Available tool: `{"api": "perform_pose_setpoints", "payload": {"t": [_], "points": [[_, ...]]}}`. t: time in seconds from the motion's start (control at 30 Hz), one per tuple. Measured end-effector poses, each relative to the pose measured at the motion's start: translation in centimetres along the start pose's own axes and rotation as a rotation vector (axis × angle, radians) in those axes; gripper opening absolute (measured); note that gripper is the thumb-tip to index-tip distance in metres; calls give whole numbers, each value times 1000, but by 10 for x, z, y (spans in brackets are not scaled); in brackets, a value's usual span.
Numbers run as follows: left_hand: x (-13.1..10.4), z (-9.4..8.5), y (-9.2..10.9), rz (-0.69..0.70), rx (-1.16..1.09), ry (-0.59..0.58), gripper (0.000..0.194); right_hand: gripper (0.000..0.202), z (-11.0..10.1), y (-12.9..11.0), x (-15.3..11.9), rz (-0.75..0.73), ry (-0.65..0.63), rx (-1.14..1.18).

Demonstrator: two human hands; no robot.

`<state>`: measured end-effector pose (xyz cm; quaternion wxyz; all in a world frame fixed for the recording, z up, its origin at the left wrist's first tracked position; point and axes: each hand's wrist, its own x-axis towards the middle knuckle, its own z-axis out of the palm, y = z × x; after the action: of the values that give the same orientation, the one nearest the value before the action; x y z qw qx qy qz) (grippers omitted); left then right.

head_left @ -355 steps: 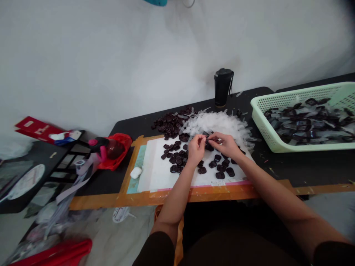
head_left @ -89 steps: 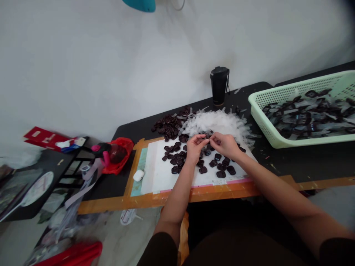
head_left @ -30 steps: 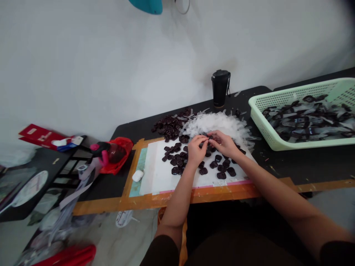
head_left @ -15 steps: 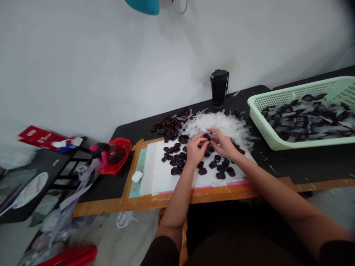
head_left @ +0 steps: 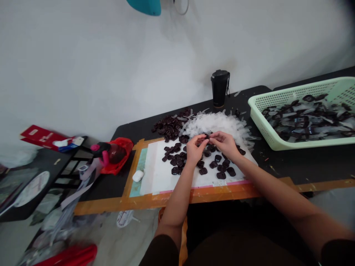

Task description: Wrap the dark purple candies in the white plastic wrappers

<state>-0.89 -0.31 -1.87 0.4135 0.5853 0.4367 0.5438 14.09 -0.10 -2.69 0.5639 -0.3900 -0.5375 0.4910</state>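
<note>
Grip state: left hand [head_left: 195, 147] and right hand [head_left: 226, 143] meet fingertip to fingertip, each pinched together on one small dark piece [head_left: 206, 137] held just above the white sheet [head_left: 163, 173]. Loose dark pieces [head_left: 177, 157] lie scattered on that sheet below both hands. Clear plastic strips [head_left: 222, 123] are heaped just behind. Further back on the counter [head_left: 291, 162] stands a black tumbler [head_left: 220, 88]; a green basket [head_left: 260, 118] sits well to the right.

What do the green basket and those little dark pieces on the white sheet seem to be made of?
The green basket looks like moulded plastic: pale matte walls pierced with a regular grid of holes. The dark pieces look like glossy plastic or rubber, since they catch highlights; which one is unclear.
</note>
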Motion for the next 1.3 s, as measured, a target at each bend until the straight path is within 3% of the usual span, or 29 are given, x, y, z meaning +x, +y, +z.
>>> {"api": "perform_pose_setpoints", "payload": {"t": [0.23,0.37,0.63,0.77,1.13,1.3], "points": [[0,3,-4,-9,-25,29,29,31,0,-4,0,50,13,73],[-2,5,-3,-20,-43,10,28,31,1,-2,0,12,64,26],[-2,4,0,-42,-89,3,26,22,1,-1,-4,-111,60,-92],[-2,4,-1,-45,-83,6,27,24,0,-5,-3,-104,36,-96],[-5,5,-3,135,94,23,17,27,-3,-3,0,-125,30,-58],[-5,3,2,156,86,16,14,26,-2,-8,-2,-175,48,-105]]}}
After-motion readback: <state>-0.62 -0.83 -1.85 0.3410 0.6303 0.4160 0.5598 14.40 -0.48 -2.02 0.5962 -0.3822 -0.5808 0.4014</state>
